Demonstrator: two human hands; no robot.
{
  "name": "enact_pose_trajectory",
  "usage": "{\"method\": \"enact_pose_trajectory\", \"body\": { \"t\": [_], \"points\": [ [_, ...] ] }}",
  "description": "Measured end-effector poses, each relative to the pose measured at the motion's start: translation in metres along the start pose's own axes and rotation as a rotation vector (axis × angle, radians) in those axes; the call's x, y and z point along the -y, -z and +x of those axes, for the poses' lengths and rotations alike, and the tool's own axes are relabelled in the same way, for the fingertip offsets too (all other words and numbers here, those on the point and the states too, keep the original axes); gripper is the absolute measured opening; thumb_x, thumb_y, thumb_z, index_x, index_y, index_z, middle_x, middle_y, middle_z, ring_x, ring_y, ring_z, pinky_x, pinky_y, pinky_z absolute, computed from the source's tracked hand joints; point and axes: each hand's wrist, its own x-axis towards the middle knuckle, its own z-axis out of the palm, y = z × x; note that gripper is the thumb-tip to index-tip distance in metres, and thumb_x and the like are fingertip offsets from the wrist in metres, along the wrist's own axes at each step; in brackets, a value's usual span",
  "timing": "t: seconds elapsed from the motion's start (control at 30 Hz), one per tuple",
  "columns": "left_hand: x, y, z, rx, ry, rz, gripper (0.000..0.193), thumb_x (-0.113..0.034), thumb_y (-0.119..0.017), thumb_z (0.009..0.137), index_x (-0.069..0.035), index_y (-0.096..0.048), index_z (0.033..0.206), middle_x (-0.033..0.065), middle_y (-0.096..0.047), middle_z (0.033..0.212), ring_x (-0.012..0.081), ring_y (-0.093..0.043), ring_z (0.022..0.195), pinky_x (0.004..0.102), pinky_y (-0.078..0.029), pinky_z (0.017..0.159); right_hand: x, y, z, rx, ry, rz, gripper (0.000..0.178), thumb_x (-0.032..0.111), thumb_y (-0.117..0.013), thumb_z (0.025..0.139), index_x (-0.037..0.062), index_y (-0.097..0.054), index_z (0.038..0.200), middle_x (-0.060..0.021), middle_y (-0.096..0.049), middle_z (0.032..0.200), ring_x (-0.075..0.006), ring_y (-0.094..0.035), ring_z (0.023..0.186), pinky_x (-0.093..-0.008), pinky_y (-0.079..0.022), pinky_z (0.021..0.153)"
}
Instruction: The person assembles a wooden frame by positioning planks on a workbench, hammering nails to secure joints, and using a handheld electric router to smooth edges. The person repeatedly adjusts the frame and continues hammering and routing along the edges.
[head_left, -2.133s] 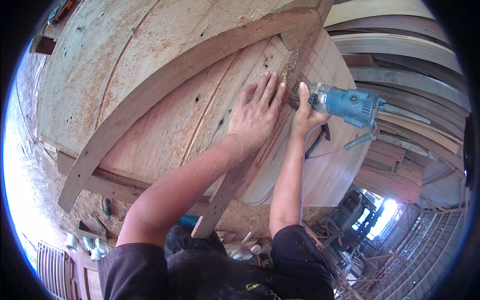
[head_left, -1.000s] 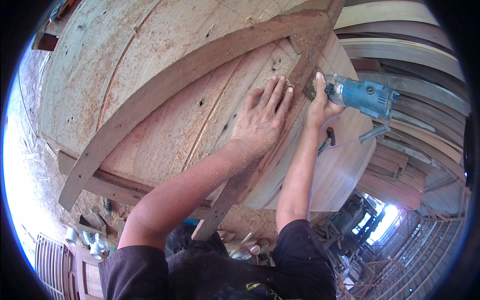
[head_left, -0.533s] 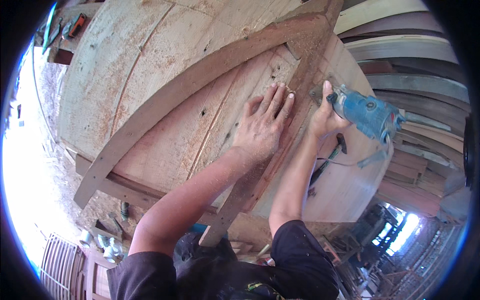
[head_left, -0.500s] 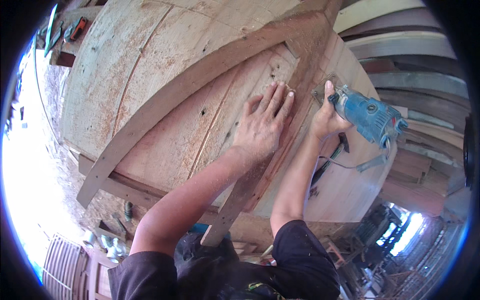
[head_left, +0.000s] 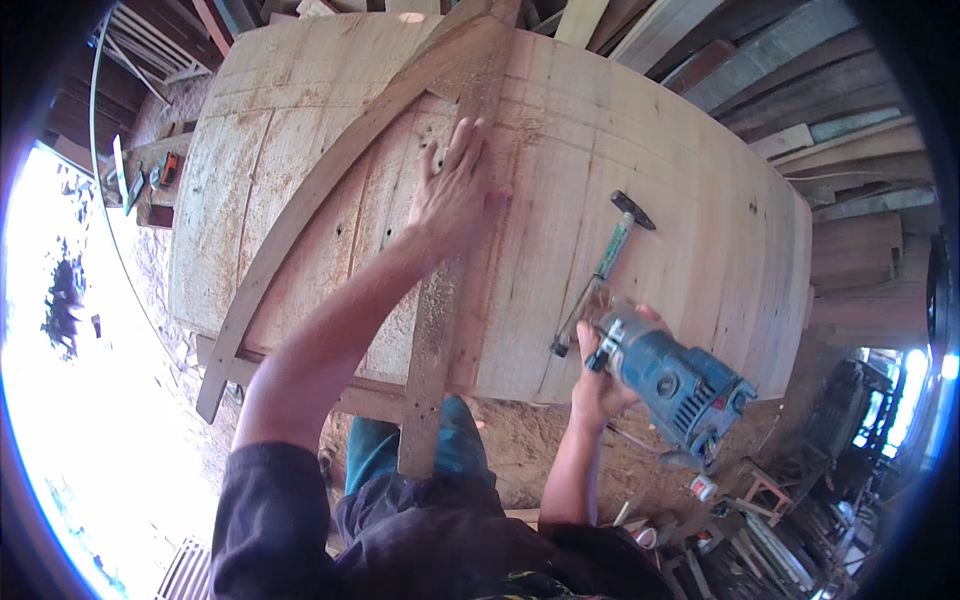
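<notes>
My right hand (head_left: 596,392) is wrapped round a blue trim router (head_left: 672,388), held tilted near the panel's front edge, its base turned toward the far side. My left hand (head_left: 452,200) rests with fingers stretched out on a straight wooden strip (head_left: 430,350) and the wood beside it. This strip and a curved wooden piece (head_left: 290,225) lie across a big pale plank panel (head_left: 700,190). A hammer (head_left: 617,248) lies on the panel just beyond the router, its handle partly hidden by the router's base.
Stacked boards (head_left: 850,160) line the far right side. An orange-and-black tool (head_left: 164,168) lies at the far left. Sawdust is scattered over the panel. At the lower right, wood scraps and a small white container (head_left: 703,488) sit on the ground.
My right hand has drawn the router back toward me, uncovering the hammer. The view has shifted, showing more of the panel's right side. My left hand stays spread near the strip.
</notes>
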Motion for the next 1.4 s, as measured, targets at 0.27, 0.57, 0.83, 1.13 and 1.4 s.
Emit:
{"method": "enact_pose_trajectory", "body": {
  "t": [0.27, 0.57, 0.83, 1.13, 1.4],
  "points": [
    [-0.143, -0.032, 0.024, 0.223, -0.334, -0.383, 0.063, -0.043, -0.056, 0.113, -0.010, -0.048, 0.166, 0.0143, -0.040, 0.177, 0.0307, -0.032, 0.166, 0.0593, -0.021, 0.134, 0.003, 0.085, -0.040, -0.022, -0.136, 0.013, 0.089, 0.014, -0.105, 0.070, 0.0049, -0.053, 0.141, -0.0108, -0.061, 0.141, -0.0268, -0.058, 0.130, -0.0424, -0.047, 0.116],
    [0.013, 0.003, -0.097, -0.195, 0.144, -0.218, 0.065, -0.044, -0.052, 0.114, -0.008, -0.043, 0.168, 0.0198, -0.043, 0.174, 0.0343, -0.036, 0.165, 0.0589, -0.026, 0.130, 0.034, 0.090, -0.120, 0.245, -0.491, 0.439, 0.059, 0.010, -0.077, 0.098, 0.0017, -0.049, 0.149, -0.0166, -0.059, 0.142, -0.0267, -0.063, 0.124, -0.0637, -0.057, 0.109],
    [0.014, -0.009, -0.109, -0.196, 0.020, -0.163, 0.065, -0.045, -0.046, 0.116, -0.010, -0.041, 0.170, 0.0175, -0.042, 0.175, 0.0344, -0.033, 0.165, 0.0537, -0.023, 0.132, 0.049, 0.024, -0.173, 0.469, -0.350, 0.228, 0.091, -0.007, -0.097, 0.075, 0.0046, -0.046, 0.149, -0.0088, -0.059, 0.141, -0.0167, -0.061, 0.115, -0.0374, -0.064, 0.102],
    [0.014, -0.013, -0.109, -0.222, 0.027, -0.088, 0.061, -0.045, -0.045, 0.116, -0.015, -0.043, 0.169, 0.0144, -0.045, 0.174, 0.0327, -0.035, 0.165, 0.0551, -0.023, 0.131, 0.046, -0.006, -0.177, 0.423, -0.068, -0.097, 0.083, 0.025, -0.105, 0.075, 0.0067, -0.058, 0.142, -0.0038, -0.068, 0.114, -0.0172, -0.066, 0.101, -0.0332, -0.056, 0.093],
    [0.005, -0.016, -0.112, -0.254, 0.077, -0.090, 0.059, -0.041, -0.046, 0.115, -0.013, -0.045, 0.167, 0.0173, -0.045, 0.173, 0.0326, -0.035, 0.165, 0.0577, -0.022, 0.131, 0.040, -0.018, -0.177, 0.344, -0.111, -0.089, 0.084, 0.016, -0.107, 0.071, 0.0049, -0.059, 0.140, -0.0071, -0.063, 0.133, -0.0200, -0.062, 0.114, -0.0364, -0.054, 0.102]
  ]
}}
